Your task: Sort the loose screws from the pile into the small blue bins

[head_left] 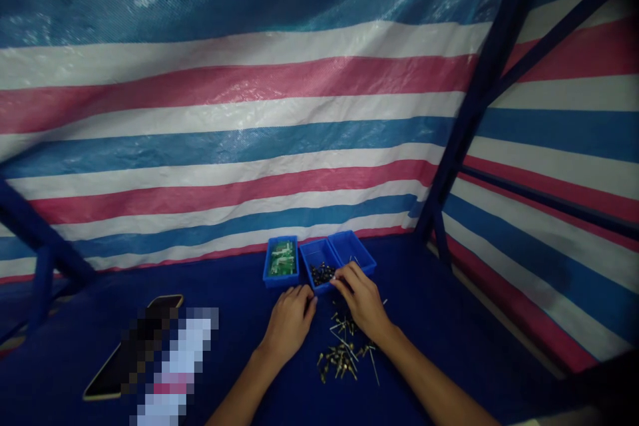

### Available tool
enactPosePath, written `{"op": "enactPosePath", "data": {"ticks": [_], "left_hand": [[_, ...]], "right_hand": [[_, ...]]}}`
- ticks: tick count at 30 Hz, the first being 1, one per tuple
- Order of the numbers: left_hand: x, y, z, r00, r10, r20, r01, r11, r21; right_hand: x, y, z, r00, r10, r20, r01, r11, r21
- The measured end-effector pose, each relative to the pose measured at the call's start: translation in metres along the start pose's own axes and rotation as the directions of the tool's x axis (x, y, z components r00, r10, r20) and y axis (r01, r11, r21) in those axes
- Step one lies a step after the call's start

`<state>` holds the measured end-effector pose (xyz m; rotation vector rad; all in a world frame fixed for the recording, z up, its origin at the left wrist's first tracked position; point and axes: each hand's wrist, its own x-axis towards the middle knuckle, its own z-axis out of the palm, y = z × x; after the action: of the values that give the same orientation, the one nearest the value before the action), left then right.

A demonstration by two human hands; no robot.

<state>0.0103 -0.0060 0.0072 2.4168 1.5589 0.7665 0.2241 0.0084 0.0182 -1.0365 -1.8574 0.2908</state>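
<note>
My right hand reaches over the front right corner of the middle blue bin, with thumb and forefinger pinched together. Whatever sits between those fingertips is too small to make out. Inside that bin lies a heap of small dark parts. My left hand rests on the blue surface just in front of the bins, fingers curled and closed; anything under them is hidden. Between my forearms spreads a loose pile of small parts with thin metal legs, partly covered by my right hand.
Left of the middle bin stands a blue bin of green circuit boards. Another blue bin adjoins on the right. A phone and a pixelated pale item lie left. Blue frame posts and striped sheeting enclose the table.
</note>
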Motion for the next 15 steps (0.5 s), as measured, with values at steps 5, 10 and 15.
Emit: {"op": "enactPosePath", "data": {"ticks": [5, 10, 15], "left_hand": [[0.000, 0.000, 0.000, 1.000, -0.008, 0.003, 0.008, 1.000, 0.004], [0.000, 0.000, 0.000, 1.000, -0.003, 0.010, 0.003, 1.000, -0.009], [0.000, 0.001, -0.002, 1.000, -0.011, 0.015, 0.011, 1.000, 0.000]], "right_hand": [[0.002, 0.009, 0.000, 0.996, 0.036, -0.082, -0.039, 0.999, -0.033], [0.001, 0.016, 0.000, 0.984, 0.093, -0.151, -0.106, 0.991, -0.083], [0.002, 0.018, -0.004, 0.976, 0.121, -0.180, -0.146, 0.980, -0.133]]}}
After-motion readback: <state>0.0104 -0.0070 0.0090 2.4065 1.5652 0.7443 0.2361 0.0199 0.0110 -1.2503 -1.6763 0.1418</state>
